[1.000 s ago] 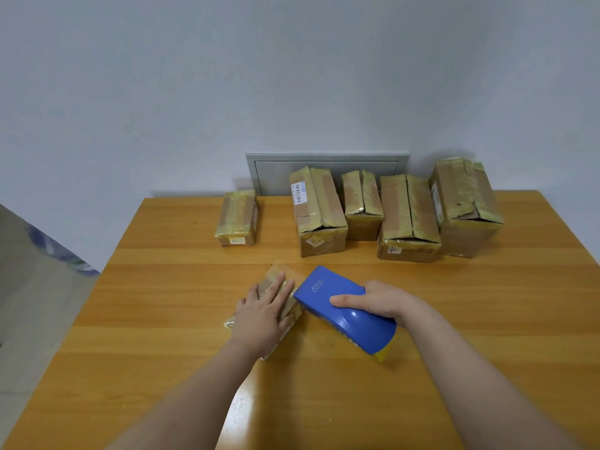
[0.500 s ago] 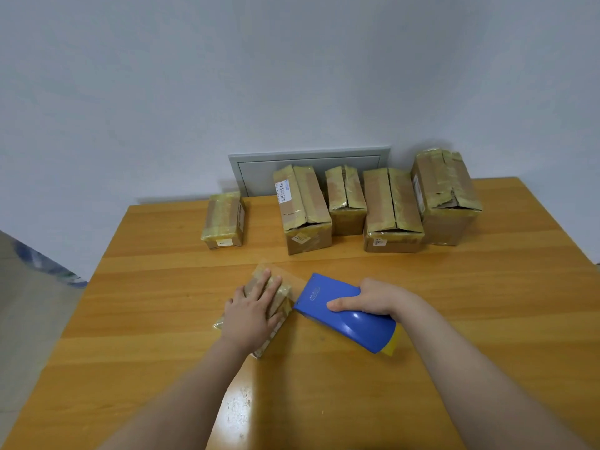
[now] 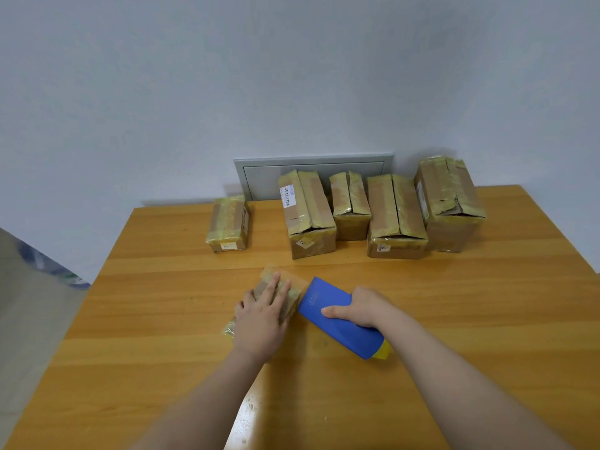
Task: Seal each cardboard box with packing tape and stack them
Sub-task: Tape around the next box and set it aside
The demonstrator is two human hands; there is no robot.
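A small flat cardboard box [image 3: 293, 295] wrapped in tape lies in the middle of the wooden table [image 3: 162, 319]. My left hand [image 3: 261, 315] presses flat on top of it, fingers spread, hiding most of it. My right hand [image 3: 358, 308] grips a blue tape dispenser [image 3: 337, 319] with a yellow end, its nose against the box's right side. A strip of clear tape [image 3: 293, 277] runs over the box's far end.
Several taped boxes stand along the table's far edge: a small one [image 3: 229, 224] at left, then a row from a labelled box [image 3: 308, 214] to the tallest box [image 3: 449, 204] at right. A grey wall panel [image 3: 259, 177] sits behind them.
The view has shifted a little. Both hands stay on the small box and the dispenser in much the same pose.
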